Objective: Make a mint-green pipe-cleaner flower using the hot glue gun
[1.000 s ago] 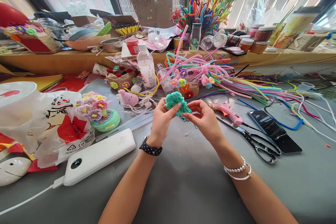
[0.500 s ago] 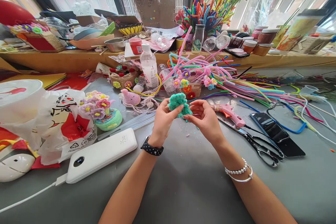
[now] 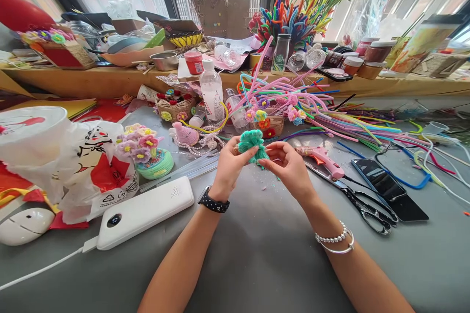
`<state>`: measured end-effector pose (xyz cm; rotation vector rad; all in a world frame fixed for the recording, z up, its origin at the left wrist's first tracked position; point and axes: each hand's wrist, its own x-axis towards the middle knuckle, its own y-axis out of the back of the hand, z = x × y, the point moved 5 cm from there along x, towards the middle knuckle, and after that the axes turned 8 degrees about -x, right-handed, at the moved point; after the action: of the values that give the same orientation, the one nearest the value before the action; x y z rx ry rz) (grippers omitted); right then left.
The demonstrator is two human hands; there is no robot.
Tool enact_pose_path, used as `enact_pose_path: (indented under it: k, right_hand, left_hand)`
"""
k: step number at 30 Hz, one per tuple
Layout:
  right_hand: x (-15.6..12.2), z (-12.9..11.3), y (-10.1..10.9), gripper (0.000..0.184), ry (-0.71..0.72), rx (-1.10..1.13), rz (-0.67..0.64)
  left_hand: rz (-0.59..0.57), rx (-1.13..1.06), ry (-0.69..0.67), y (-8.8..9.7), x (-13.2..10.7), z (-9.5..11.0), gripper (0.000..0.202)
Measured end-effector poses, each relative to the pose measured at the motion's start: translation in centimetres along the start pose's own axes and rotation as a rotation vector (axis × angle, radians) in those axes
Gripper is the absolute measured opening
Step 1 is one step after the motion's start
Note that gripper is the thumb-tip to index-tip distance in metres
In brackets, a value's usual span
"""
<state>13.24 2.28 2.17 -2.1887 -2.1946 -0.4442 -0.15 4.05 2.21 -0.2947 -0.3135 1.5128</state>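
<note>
Left fingers (image 3: pixel 248 155) partly hide the green bundle (image 3: pixel 250 141); the frame's edge crops the white cable (image 3: pixel 47 269).

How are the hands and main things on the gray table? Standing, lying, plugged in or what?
Green fuzzy bunch: held up
Left hand: gripping it
Right hand: pinching its edge
Power bank: lying flat, cable plugged in
Phone: face up, screen dark
Glue gun: lying down
Scissors: lying flat, open or shut unclear
Tall clear bottle: standing, capped

Left hand (image 3: pixel 230 164) and right hand (image 3: pixel 293 168) close together, both in pinching pose, left forearm (image 3: pixel 185 254) and right forearm (image 3: pixel 359 266) slanting inward
</note>
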Motion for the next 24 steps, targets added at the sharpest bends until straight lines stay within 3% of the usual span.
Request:
enact_pose_path:
  k: [9,15,19,24]
  right_hand:
    - [0.0,1.5,-1.0,0.035,-0.122,0.153,-0.07]
    - [-0.4,2.5,-2.3,0.039,-0.245,0.234,-0.102]
    - [-0.4,2.5,-2.4,0.039,-0.277,0.255,-0.106]
    - [-0.5,2.5,-2.5,0.04,-0.322,0.293,-0.135]
  left_hand:
    - [-0.033,0.115,0.092,1.0,0.6,0.2,0.036]
    - [-0.177,0.213,0.152,1.4,0.9,0.3,0.039]
    - [-0.143,0.184,0.221,1.5,0.9,0.4,0.041]
    - [-0.104,0.137,0.262,2.1,1.2,0.1,0.061]
